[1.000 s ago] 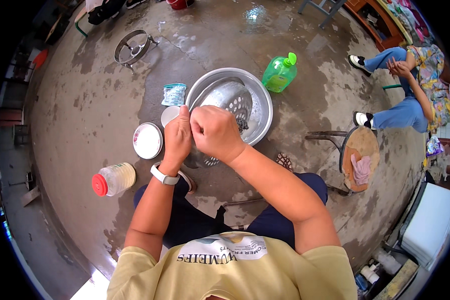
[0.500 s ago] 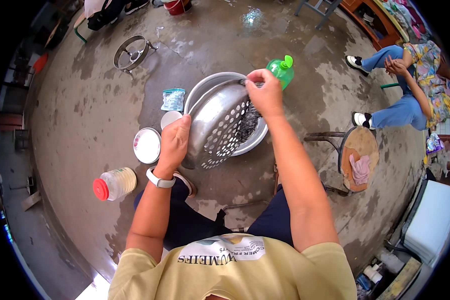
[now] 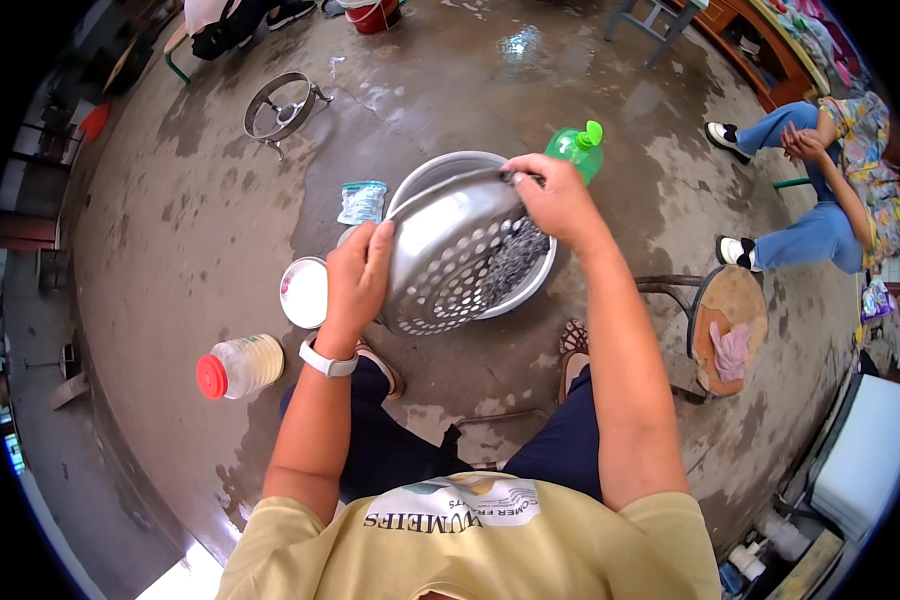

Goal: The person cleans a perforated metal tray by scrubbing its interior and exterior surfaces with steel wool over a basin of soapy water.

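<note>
Left hand [image 3: 358, 278], grip closed on metal strainer [image 3: 448, 228]; right hand [image 3: 562, 204], grip pinched at its rim. Yellow shirt [image 3: 470, 555] bears upside-down dark lettering [image 3: 425, 515]; printed packet [image 3: 362, 202] near basin [image 3: 526, 294].

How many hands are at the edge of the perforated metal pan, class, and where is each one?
2: the left hand on the pan's left edge, and the right hand at its upper right edge. The seated person's hands are away from it.
</note>
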`<state>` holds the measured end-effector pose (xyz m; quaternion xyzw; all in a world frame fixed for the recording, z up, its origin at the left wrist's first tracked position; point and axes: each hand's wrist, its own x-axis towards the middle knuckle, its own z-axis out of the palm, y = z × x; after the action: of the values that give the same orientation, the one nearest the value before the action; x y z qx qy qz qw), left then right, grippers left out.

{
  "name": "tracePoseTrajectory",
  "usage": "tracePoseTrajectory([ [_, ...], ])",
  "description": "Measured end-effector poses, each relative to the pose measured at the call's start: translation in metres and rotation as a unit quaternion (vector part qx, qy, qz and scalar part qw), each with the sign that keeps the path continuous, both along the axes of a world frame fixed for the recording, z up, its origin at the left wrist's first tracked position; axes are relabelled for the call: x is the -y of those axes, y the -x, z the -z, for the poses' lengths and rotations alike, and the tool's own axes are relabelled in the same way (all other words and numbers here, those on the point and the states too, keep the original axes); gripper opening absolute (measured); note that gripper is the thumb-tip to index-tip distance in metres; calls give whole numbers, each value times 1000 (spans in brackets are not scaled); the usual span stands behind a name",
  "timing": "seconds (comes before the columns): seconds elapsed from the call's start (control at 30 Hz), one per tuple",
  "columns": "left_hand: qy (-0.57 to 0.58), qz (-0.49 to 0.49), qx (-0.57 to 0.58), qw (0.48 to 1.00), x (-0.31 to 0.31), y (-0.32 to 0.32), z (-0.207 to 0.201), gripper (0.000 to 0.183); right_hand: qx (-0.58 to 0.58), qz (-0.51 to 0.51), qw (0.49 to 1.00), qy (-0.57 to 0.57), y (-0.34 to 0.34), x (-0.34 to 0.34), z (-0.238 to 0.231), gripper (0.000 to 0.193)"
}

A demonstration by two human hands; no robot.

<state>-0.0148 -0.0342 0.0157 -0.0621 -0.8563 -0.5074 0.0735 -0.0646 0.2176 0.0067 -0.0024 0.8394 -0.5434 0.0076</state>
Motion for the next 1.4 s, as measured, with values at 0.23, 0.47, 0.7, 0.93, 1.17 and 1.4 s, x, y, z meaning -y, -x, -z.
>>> tracePoseTrajectory([
  [0.23,79,4,-16,997,-14,-4,3,37,-260,-2,963,-68,-9,48,-1,12],
  [0.47,1,-28,-14,1000,-15,-4,6,45,-291,104,943,-126,-21,72,-16,8],
  [0.7,-30,-33,-24,999,-17,-9,11,51,-292,81,946,-113,-36,92,-12,5],
  [0.93,-102,-17,-12,995,-13,-7,19,53,-336,-52,934,-112,-55,106,-14,11],
  [1.17,4,-29,-13,999,-23,-12,12,53,-164,163,967,-103,-14,54,-1,5],
  [1.4,5,-40,-4,999,-21,-9,16,55,-236,77,968,-22,-38,94,-1,8],
])
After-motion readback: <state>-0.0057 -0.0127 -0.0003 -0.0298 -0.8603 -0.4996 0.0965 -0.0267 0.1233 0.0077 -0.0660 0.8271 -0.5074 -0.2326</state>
